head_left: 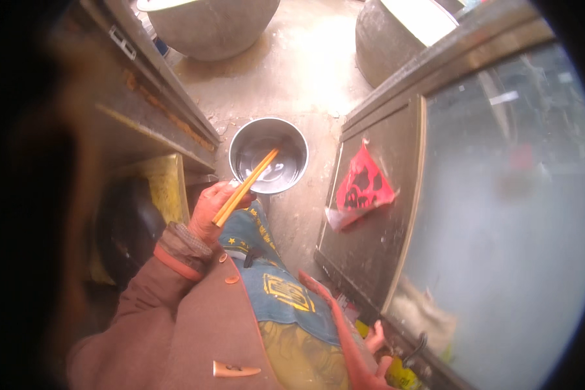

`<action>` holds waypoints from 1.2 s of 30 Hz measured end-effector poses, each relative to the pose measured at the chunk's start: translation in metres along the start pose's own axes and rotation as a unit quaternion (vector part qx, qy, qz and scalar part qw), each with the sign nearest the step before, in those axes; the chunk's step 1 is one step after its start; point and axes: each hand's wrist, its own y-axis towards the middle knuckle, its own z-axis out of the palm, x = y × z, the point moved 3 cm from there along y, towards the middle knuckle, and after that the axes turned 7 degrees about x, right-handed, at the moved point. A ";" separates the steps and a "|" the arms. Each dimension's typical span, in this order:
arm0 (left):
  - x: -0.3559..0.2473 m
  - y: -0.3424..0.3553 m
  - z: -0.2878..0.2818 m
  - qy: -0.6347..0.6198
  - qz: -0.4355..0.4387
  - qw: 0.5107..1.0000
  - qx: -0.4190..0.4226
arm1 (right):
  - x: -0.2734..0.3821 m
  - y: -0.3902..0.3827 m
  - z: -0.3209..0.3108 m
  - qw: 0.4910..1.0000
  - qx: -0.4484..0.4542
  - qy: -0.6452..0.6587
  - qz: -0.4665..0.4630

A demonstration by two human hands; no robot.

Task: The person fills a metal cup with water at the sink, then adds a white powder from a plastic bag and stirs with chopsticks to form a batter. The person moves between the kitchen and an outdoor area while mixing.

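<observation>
- Concrete floor, doorway; wooden frame on the left, door with a big cloudy pane on the right.
- Red paper with black marks stuck on the door, lower edge torn-looking.
- Left hand: fingers closed around a pair of chopsticks, sticks side by side, slanting up and right. Upper ends over the pot's opening, lower ends near the wrist. Whether the fingers also touch the pot: cannot tell.
- Right hand: low at the right, near the door's edge and a dark wire loop. Only part shows past the coat; cannot tell finger spread or grip.
- Pot: round, metal, open top, just beyond the left hand. Shiny patches inside; liquid or bare bottom, cannot tell.
- Two large grey vats at the top, pale inside, cut off by the picture edge; contents unclear.
- Person wears a blue apron with yellow print under the brown coat.
</observation>
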 end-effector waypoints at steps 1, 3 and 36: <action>-0.011 0.020 -0.003 0.019 -0.007 1.000 -0.006 | 0.002 0.006 0.010 0.999 0.032 0.013 0.018; -0.038 0.057 -0.006 0.045 -0.010 0.999 -0.006 | 0.007 0.025 0.042 0.998 0.032 -0.002 0.048; -0.445 0.718 0.041 0.018 0.090 0.996 -0.002 | 0.180 0.454 0.867 0.851 0.367 -0.370 0.065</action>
